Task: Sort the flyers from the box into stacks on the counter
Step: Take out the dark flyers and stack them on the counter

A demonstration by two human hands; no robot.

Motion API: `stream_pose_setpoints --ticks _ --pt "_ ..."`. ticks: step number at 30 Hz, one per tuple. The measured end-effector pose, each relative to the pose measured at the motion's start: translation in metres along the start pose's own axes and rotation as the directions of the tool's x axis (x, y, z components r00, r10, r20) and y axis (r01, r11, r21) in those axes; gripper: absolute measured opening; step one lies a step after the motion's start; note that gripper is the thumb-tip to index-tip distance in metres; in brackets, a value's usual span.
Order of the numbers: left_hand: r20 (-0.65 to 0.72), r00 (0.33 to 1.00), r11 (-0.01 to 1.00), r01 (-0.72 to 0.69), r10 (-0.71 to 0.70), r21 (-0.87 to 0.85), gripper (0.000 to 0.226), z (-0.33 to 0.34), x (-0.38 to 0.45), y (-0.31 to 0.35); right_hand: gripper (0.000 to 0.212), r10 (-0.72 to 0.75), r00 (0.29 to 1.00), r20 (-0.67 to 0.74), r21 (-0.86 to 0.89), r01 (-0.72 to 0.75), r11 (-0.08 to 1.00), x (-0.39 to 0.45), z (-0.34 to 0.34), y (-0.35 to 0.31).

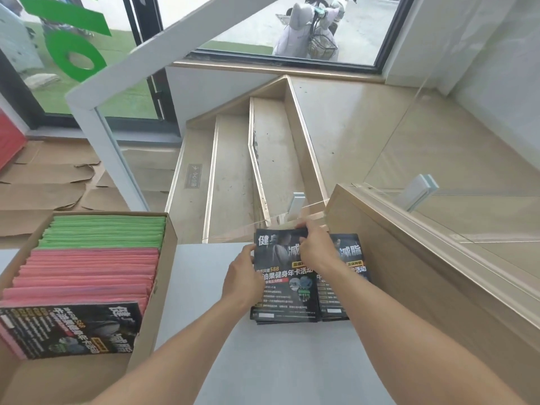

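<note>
- Head view: both hands are on the near stack of dark flyers [285, 290] on the grey counter [263, 361].
- Left hand [244, 277] curls its grip round the stack's left edge, thumb on top.
- Right hand [317, 247] pinches the far top corner, fingers folded over the edge.
- A second dark stack [350, 258] lies just right of the right hand, touching the first.
- Well left of the left hand, the cardboard box [163, 276] holds green flyers [102, 232], pink flyers [84, 276] and a dark flyer [70, 331].
</note>
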State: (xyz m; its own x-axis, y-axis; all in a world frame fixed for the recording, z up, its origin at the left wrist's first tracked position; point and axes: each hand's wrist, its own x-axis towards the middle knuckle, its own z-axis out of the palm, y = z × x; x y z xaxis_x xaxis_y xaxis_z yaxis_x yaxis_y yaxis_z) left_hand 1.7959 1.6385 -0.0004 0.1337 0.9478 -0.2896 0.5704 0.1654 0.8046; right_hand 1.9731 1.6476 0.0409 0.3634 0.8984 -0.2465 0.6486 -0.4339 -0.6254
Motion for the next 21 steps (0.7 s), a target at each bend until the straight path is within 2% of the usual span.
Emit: stream_pose_setpoints --ticks 4,6,9,11,12,14,16,21 --pt "0.012 1.000 0.997 -0.013 0.012 0.082 0.063 0.004 -0.004 -0.010 0.032 -0.049 0.997 -0.062 -0.222 0.034 0.974 0.006 0.011 0.013" --pt "0.056 0.998 0.999 -0.005 0.002 0.054 0.086 0.003 -0.017 -0.014 0.031 -0.079 0.994 -0.079 -0.307 0.051 0.950 0.010 0.013 0.016" --pt "0.156 0.986 0.991 -0.073 0.054 0.117 0.124 0.010 -0.042 -0.027 0.035 -0.173 0.976 -0.130 -0.414 0.106 0.904 0.014 0.011 0.020" --pt "0.226 0.974 0.993 -0.044 0.019 0.107 0.153 0.021 -0.054 -0.041 0.040 -0.248 0.965 -0.090 -0.464 0.180 0.868 0.019 0.009 0.017" --pt "0.230 0.973 0.994 -0.032 0.007 0.105 0.158 0.025 -0.058 -0.047 0.044 -0.272 0.962 -0.026 -0.491 0.224 0.842 0.021 0.009 0.014" --pt "0.219 0.976 0.990 -0.048 0.018 0.131 0.155 0.030 -0.062 -0.051 0.055 -0.289 0.949 0.123 -0.552 0.308 0.775 0.026 0.010 0.006" --pt "0.217 0.974 0.976 -0.113 0.071 0.186 0.141 0.031 -0.063 -0.048 0.061 -0.285 0.925 0.252 -0.597 0.381 0.707 0.029 0.011 -0.004" --pt "0.159 0.980 0.941 -0.164 0.120 0.297 0.114 0.034 -0.057 -0.037 0.053 -0.282 0.857 0.432 -0.566 0.501 0.655 0.032 0.018 -0.016"
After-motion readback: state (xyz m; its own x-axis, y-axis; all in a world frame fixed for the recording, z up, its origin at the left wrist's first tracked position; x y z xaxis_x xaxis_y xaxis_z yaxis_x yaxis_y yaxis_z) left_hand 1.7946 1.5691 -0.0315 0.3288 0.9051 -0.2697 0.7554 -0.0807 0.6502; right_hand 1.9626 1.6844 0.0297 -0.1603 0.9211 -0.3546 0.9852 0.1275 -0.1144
